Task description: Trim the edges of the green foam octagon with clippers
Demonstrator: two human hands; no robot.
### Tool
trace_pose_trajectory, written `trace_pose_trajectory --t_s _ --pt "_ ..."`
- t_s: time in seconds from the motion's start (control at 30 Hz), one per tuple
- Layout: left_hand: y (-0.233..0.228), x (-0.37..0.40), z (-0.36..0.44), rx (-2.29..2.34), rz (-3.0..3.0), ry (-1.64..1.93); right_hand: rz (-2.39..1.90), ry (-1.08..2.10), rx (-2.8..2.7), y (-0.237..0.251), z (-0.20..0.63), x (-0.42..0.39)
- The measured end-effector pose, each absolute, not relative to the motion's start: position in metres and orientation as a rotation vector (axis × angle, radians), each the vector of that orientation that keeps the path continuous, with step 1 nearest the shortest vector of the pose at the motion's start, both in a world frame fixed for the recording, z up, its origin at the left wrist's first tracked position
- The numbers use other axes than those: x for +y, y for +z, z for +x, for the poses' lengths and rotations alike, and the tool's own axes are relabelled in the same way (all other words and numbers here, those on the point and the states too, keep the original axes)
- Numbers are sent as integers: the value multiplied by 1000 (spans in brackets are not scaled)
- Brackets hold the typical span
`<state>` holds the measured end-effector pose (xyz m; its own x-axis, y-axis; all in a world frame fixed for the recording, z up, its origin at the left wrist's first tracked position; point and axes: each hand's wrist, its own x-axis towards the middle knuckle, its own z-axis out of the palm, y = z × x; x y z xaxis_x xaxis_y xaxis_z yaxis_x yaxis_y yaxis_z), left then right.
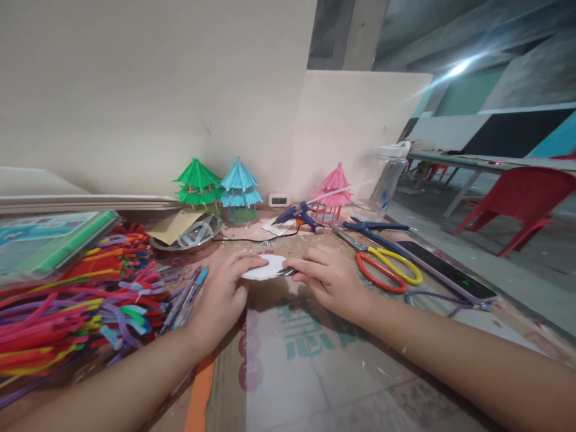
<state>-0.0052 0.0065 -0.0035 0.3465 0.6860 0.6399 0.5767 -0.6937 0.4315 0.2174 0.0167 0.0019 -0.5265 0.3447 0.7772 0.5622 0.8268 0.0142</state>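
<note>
My left hand [222, 291] holds a small white foam disc [266, 266] by its near edge, just above the cardboard sheet [306, 360] on the table. My right hand [330, 279] grips a small dark cutter [285, 271] whose tip touches the disc's right edge. Both hands sit close together at the middle of the table. Most of the cutter is hidden inside the fingers.
A pile of coloured straws [67, 306] and pens [186, 297] lies left. Three paper pagodas, green [198, 186], blue [240, 189] and pink [335, 192], stand by the wall with a glue gun [297, 216]. Scissors [382, 264], a phone [447, 273] and a jar [387, 180] lie right.
</note>
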Motion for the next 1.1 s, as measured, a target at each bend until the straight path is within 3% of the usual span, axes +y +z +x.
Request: trace_pose_trajectory --t_s 1.1 --pt "-4 6 -4 1189 2446 1194 -648 -348 -2187 0 216 16"
